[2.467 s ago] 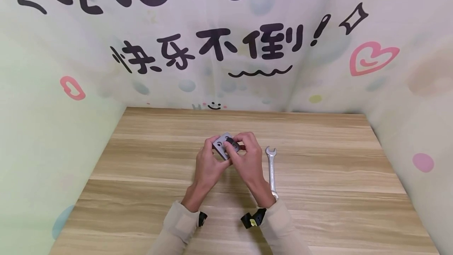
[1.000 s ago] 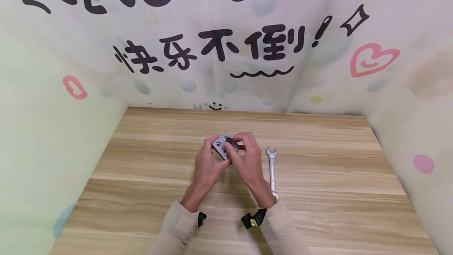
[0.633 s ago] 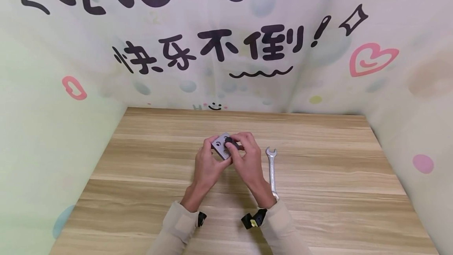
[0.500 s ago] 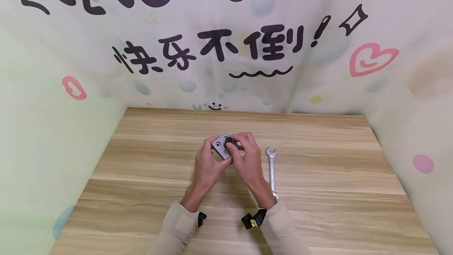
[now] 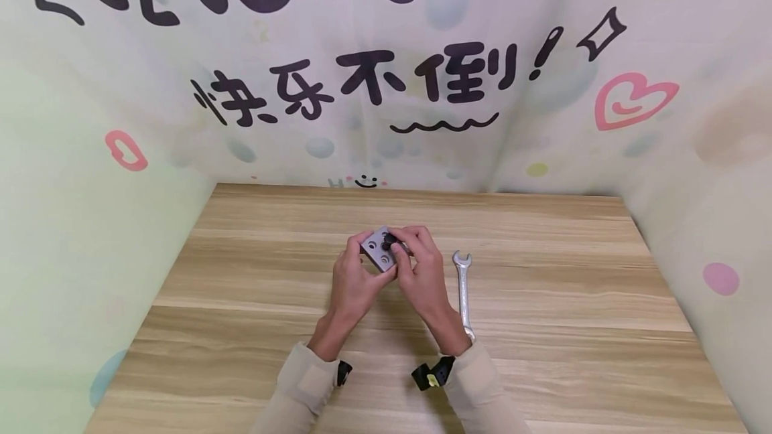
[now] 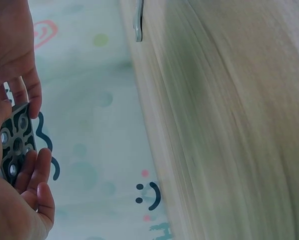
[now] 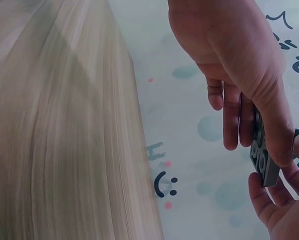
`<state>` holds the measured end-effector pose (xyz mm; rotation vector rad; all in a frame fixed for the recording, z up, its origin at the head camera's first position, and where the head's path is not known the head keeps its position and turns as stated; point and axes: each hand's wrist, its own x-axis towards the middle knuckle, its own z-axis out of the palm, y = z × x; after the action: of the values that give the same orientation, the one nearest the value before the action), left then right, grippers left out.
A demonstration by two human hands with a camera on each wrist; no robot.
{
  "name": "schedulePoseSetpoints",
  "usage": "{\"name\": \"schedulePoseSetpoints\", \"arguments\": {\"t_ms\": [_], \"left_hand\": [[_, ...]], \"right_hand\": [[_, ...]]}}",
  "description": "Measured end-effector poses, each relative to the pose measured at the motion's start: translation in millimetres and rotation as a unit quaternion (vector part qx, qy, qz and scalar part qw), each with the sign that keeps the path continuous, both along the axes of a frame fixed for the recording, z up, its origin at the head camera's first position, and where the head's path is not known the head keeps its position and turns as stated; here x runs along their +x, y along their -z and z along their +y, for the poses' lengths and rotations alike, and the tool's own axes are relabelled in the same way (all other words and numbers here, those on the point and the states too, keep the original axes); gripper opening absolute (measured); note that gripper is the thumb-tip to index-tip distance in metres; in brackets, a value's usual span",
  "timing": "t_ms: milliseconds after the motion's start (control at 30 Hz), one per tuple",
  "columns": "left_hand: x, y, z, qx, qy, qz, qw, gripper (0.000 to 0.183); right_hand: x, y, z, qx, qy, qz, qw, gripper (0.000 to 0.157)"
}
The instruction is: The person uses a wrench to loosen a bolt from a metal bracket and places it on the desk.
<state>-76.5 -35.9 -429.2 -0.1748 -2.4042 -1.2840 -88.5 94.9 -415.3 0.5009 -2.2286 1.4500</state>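
Observation:
Above the table, my left hand [image 5: 356,283] grips a grey square metal plate [image 5: 377,258] by its left and lower edges. The plate is tilted, with several round holes through it. A black bolt [image 5: 389,241] stands at the plate's middle; its head shows and its shank is hidden. My right hand [image 5: 424,276] pinches this bolt between thumb and forefinger at the plate's right side. The left wrist view shows the ribbed underside of the plate [image 6: 18,145], with the right hand's fingers beyond it. Edge-on, the plate [image 7: 269,176] appears between both hands in the right wrist view.
A silver wrench [image 5: 463,290] lies on the wooden table [image 5: 561,300], just right of the right forearm, its lower end partly behind the wrist. Printed fabric walls [image 5: 301,153] stand at the back and both sides. Black straps sit at both wrists.
My right thumb has drawn back to the right over the bolt head, leaving more of the bolt and plate in sight. The left hand and plate have stayed in place.

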Motion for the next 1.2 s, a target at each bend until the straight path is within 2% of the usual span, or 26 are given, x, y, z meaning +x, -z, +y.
{"name": "schedulePoseSetpoints", "arguments": {"t_ms": [433, 633, 900, 1200], "left_hand": [[-0.2, -1.9, -0.1, -0.002, 0.002, 0.002, 1.0000, 0.071], [-0.1, -0.5, -0.2, 0.000, 0.005, -0.003, 1.0000, 0.073], [1.8, -0.4, 0.1, 0.000, 0.005, -0.014, 0.9999, 0.070], [2.0, -1.1, -0.5, -0.002, 0.002, -0.018, 0.9998, 0.070]], "right_hand": [[-1.0, -0.1, 0.5, -0.026, -0.009, -0.012, 1.000, 0.027], [-0.9, -0.1, -1.2, -0.049, 0.004, -0.032, 0.998, 0.024], [-0.6, 1.7, -4.3, -0.043, 0.031, -0.036, 0.998, 0.016], [0.1, -0.5, -4.4, -0.028, 0.027, -0.031, 0.999, 0.012]]}}
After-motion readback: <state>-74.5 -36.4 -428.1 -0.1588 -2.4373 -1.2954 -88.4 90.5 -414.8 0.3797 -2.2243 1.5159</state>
